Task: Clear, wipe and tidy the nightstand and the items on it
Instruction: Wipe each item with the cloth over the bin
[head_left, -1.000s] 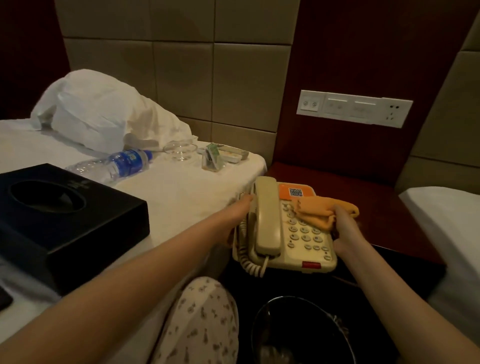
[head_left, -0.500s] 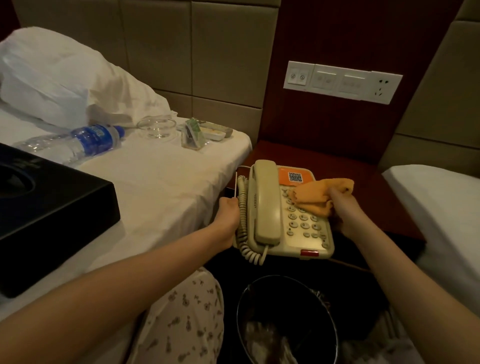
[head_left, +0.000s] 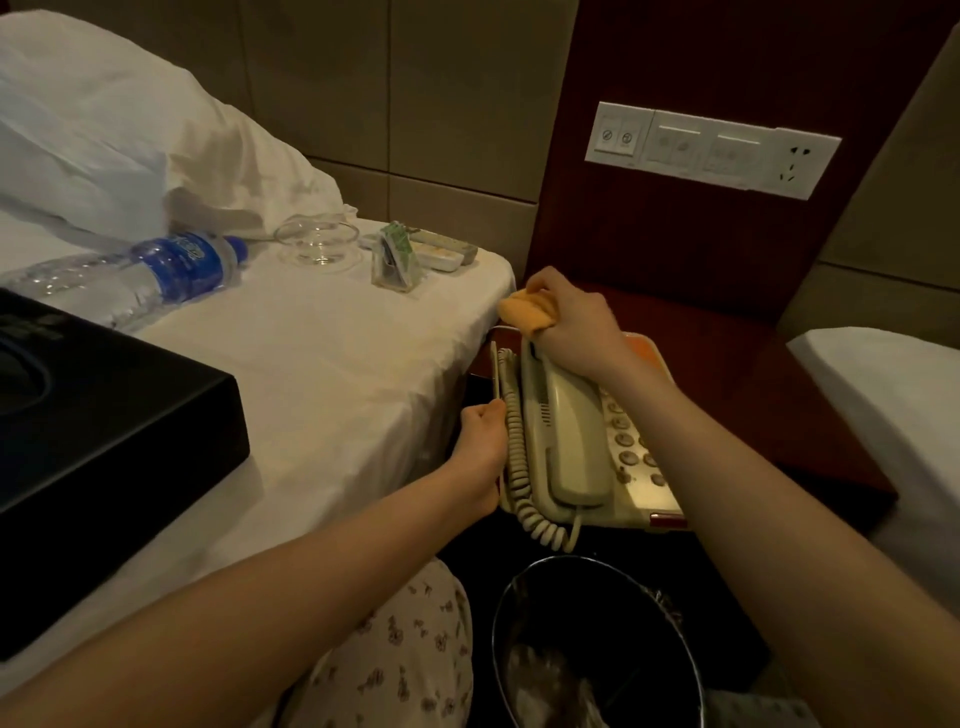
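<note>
Both hands are on the telephone (head_left: 636, 499), which sits at the near left of the nightstand (head_left: 753, 374), close beside the bed (head_left: 337, 364). Half a second ago the right hand (head_left: 571, 332) pressed the orange cloth (head_left: 524, 312) onto the keypad. Now it has crossed to the far end of the handset (head_left: 566, 441), fingers bunched tight round the cloth, its forearm covering many of the keys. The left hand (head_left: 480, 441) still curls round the telephone's left edge, next to the coiled cord (head_left: 514, 447). On the bed the water bottle (head_left: 156, 275), glass bowl (head_left: 317, 241) and black box (head_left: 104, 415) lie as before.
</note>
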